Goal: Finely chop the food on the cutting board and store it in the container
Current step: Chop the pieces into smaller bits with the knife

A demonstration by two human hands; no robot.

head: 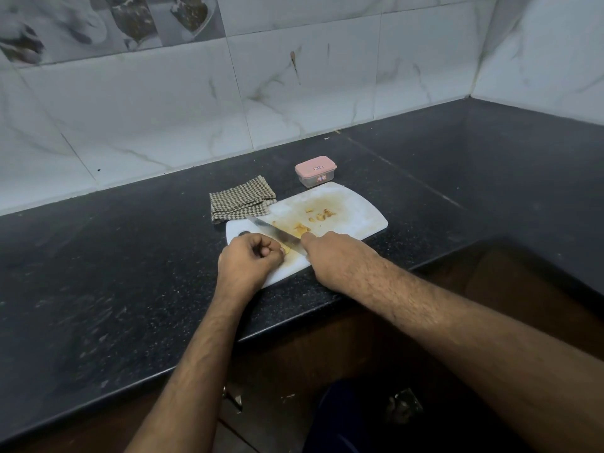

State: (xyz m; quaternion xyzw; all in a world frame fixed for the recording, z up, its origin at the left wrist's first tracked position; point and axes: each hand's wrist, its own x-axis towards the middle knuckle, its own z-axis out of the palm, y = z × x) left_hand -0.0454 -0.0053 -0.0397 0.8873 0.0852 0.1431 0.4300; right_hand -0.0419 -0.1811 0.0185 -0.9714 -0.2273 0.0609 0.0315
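My left hand (250,256) curls its fingers round a yellow piece of food (286,249) at my fingertips; my right hand (330,256) grips the knife (274,231), blade slanting just beside it on the white cutting board (359,210). The lidded pink container (315,170) sits behind the board on the black counter (130,256), near a checked cloth (240,199)
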